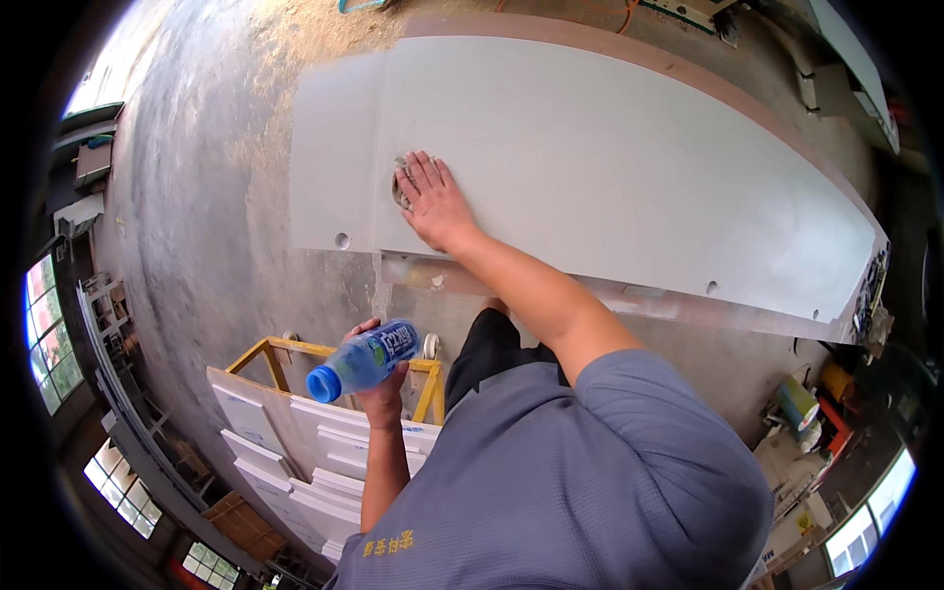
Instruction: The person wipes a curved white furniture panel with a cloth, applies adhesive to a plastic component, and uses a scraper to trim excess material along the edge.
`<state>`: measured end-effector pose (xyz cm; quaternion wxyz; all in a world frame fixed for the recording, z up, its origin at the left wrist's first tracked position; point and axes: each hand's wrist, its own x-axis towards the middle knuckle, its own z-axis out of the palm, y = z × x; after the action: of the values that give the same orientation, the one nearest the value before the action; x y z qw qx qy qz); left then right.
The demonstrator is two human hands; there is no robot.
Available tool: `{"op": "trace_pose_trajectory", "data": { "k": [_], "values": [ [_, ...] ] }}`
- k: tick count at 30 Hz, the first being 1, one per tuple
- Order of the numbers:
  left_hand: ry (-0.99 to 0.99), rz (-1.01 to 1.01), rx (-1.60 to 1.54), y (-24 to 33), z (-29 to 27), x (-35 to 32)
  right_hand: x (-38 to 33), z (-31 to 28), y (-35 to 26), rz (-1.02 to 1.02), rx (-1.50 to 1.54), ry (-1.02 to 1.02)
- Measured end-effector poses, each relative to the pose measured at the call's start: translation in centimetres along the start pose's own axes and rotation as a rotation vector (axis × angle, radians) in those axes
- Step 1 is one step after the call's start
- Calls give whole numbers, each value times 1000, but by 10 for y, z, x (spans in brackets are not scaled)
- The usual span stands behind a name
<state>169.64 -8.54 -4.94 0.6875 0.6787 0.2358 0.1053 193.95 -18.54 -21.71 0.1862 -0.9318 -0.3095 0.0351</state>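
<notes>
My right hand (436,205) lies flat with its fingers stretched out on a crumpled greyish rag (399,189). It presses the rag against a large pale grey-white panel (610,157), close to the panel's left part. Most of the rag is hidden under the palm and fingers. My left hand (382,395) is wrapped around a blue-tinted clear plastic bottle (362,360), held tilted with its blue cap end toward the lower left. The bottle is away from the panel, over a yellow frame.
A yellow-framed cart (429,389) stands below the bottle, beside a stack of white boards (295,442). Yellowish dust (265,59) lies on the concrete floor. Shelving (108,305) lines the left side. Assorted items, including a green-and-white container (796,403), sit at the right.
</notes>
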Motion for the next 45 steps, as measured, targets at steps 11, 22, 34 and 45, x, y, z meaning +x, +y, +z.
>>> {"op": "trace_pose_trajectory", "data": {
  "k": [11, 22, 34, 45],
  "values": [
    [153, -24, 23, -37, -100, -13, -238, -74, 296, 1208, -421, 182],
    [297, -67, 62, -54, -123, -58, 83, 30, 8, 2, -294, 79],
    [124, 43, -132, -18, -77, -18, -101, -15, -68, -179, -156, -346],
    [-107, 20, -85, -8, 53, -38, -389, -135, 188, 596, -328, -239]
  ]
}}
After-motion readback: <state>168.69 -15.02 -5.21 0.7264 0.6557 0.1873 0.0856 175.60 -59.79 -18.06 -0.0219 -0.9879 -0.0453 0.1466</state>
